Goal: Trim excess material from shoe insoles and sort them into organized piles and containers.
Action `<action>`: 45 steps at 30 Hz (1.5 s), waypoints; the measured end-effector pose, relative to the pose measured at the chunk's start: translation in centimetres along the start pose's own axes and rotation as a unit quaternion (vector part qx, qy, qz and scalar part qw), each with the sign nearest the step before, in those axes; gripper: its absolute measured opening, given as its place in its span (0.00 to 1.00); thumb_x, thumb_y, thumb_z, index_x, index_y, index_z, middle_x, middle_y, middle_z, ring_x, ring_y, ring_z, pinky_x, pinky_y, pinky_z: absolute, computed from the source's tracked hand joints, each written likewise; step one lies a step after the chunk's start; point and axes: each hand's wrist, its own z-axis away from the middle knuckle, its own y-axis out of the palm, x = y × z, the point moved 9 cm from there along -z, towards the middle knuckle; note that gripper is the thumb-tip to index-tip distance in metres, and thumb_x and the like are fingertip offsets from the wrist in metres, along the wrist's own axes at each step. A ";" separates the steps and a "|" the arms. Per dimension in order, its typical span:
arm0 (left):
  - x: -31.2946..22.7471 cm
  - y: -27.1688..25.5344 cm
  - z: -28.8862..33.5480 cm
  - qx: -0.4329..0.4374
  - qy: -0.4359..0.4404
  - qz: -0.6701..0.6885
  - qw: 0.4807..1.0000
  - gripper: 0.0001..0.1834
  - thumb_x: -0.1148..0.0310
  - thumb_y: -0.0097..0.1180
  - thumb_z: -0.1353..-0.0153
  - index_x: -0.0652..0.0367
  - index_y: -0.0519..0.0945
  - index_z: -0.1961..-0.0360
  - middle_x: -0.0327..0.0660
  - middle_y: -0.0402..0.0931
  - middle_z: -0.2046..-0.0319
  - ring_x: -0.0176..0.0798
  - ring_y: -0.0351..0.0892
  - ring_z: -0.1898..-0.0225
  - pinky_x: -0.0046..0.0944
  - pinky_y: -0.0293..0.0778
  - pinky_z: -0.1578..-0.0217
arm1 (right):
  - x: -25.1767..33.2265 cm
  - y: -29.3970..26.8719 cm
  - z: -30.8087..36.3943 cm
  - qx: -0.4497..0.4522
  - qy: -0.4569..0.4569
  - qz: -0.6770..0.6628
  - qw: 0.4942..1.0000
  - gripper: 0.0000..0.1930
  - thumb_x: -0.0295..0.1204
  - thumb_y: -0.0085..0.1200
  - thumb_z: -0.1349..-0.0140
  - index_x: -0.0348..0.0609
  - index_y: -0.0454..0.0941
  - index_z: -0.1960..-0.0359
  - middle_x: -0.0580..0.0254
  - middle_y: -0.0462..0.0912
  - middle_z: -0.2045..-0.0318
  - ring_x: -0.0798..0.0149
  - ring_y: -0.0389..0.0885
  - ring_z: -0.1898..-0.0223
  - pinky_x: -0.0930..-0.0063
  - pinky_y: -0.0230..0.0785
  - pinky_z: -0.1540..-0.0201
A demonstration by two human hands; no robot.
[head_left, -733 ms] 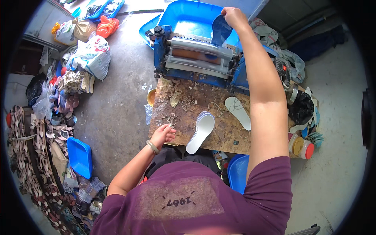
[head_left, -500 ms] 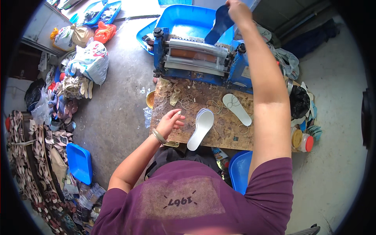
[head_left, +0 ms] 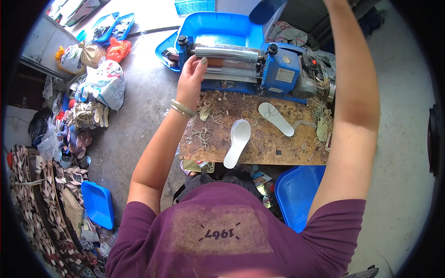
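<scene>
My left hand (head_left: 191, 76), with a bangle (head_left: 183, 108) at the wrist, is raised to the left end of a blue roller machine (head_left: 232, 69). Its fingers are partly stretched and appear to hold nothing; whether they touch the roller I cannot tell. My right forearm (head_left: 354, 69) reaches up past the top edge, so that hand is cut off. Near the same edge shows a dark blue insole (head_left: 265, 11); what holds it is out of view. A small stack of white insoles (head_left: 238, 143) lies on the worn wooden table (head_left: 204, 155), with another white insole (head_left: 276, 118) to its right.
Rubber bands (head_left: 219, 115) are scattered over the table. Behind the machine stands a large blue tub (head_left: 220, 23); another blue tub (head_left: 296, 192) is below the table's right front. Stuffed bags (head_left: 104, 83) and piles of shoe parts (head_left: 41, 194) line the left.
My left hand has moved up and forward from beside the stacked insoles to the machine. The right hand has gone up and right out of view, the dark blue insole rising to the top edge.
</scene>
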 end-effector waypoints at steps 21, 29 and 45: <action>18.4 11.2 7.4 0.067 -0.382 0.135 0.912 0.10 0.69 0.45 0.38 0.65 0.73 0.64 0.44 0.81 0.72 0.28 0.74 0.82 0.25 0.67 0.83 | -3.9 17.7 22.6 0.190 0.180 -0.219 0.940 0.14 0.29 0.54 0.43 0.45 0.78 0.54 0.56 0.82 0.62 0.65 0.81 0.64 0.75 0.71 0.60; 18.5 14.7 1.4 0.030 -0.382 0.162 0.910 0.10 0.69 0.43 0.36 0.66 0.72 0.65 0.46 0.80 0.72 0.31 0.76 0.82 0.26 0.68 0.84 | -3.5 22.8 21.0 0.194 0.105 -0.159 0.962 0.13 0.27 0.50 0.43 0.48 0.80 0.56 0.54 0.81 0.60 0.53 0.80 0.62 0.63 0.72 0.58; 18.9 3.8 6.5 0.073 -0.412 0.152 0.896 0.25 0.55 0.48 0.36 0.59 0.62 0.44 0.46 0.78 0.59 0.32 0.79 0.71 0.26 0.71 0.74 | -10.5 37.7 19.7 0.461 0.179 0.053 0.867 0.17 0.25 0.44 0.44 0.45 0.78 0.53 0.52 0.76 0.48 0.50 0.73 0.46 0.51 0.56 0.40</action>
